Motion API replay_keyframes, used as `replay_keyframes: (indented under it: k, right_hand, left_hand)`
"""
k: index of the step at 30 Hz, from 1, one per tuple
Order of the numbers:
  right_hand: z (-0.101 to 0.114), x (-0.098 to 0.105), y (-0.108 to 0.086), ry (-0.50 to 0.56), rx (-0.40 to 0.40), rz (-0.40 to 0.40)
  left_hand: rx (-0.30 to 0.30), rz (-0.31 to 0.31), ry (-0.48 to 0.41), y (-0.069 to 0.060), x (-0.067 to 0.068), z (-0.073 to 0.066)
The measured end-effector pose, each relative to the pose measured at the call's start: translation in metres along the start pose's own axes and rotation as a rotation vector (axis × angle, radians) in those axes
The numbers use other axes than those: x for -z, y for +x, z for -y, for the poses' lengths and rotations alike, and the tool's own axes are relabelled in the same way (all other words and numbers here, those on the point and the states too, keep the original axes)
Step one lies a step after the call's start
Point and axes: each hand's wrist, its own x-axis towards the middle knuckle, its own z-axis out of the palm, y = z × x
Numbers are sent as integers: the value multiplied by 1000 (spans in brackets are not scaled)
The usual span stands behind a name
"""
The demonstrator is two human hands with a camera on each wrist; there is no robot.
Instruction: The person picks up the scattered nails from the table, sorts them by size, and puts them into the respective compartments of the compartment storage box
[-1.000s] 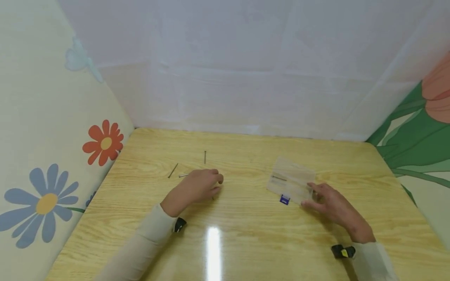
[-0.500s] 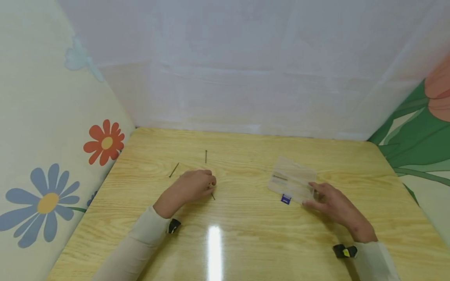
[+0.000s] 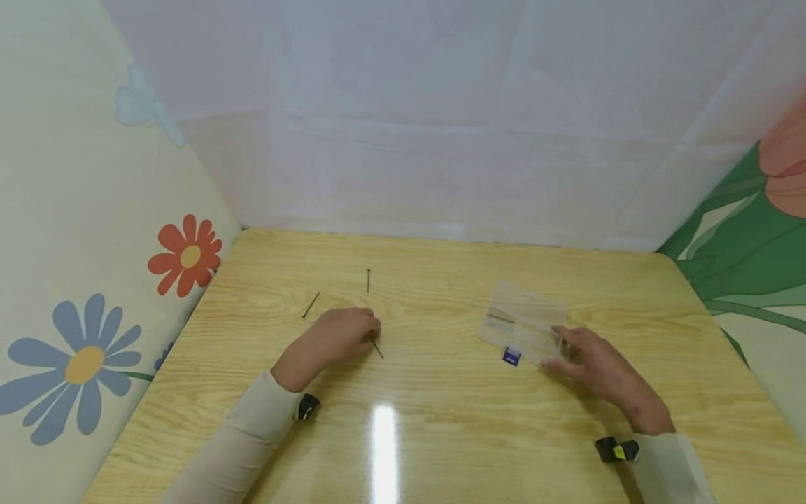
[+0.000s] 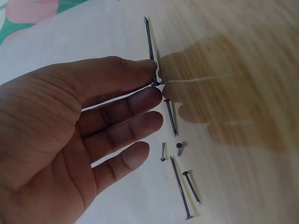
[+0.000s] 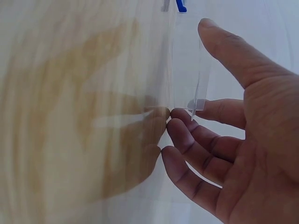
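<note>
My left hand [image 3: 334, 343] is low over the table, its fingertips at one end of a long dark nail [image 3: 377, 349]. In the left wrist view the thumb of that hand [image 4: 51, 121] covers the nail [image 4: 149, 39] near its head, pinching it with the forefinger mostly hidden. A clear flat plastic box [image 3: 529, 324] with a blue latch [image 3: 511, 357] lies right of centre, one nail [image 3: 502, 318] visible in it. My right hand [image 3: 601, 367] holds the box's right side between thumb and fingers; the right wrist view shows this hand [image 5: 243, 135] around the box [image 5: 187, 60].
Two nails, one slanted [image 3: 310, 305] and one upright in view [image 3: 368, 281], lie on the wooden table [image 3: 441, 420] beyond my left hand. Several nails of different lengths, including a long one [image 4: 181, 186], lie beside that hand in the left wrist view. A white sheet [image 3: 390, 175] hangs behind.
My left hand has shifted left and slightly toward me, uncovering more of the long nail at its fingertips. It now hides the short shiny nail seen earlier. My right hand and the box stay nearly still.
</note>
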Motion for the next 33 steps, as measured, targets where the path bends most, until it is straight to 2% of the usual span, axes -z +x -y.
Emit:
replay_keyframes:
  k: [7,20,33]
  right_hand:
    - [0,1,1,1,-10,0]
    - [1,1,3,-28,-20,12]
    - [2,0,3,-31,-37,4]
  left_hand:
    - [15,5,3,1,1,0]
    - [48,56,-48,7,0,-2]
    - [16,60,-50,13,-3,-5]
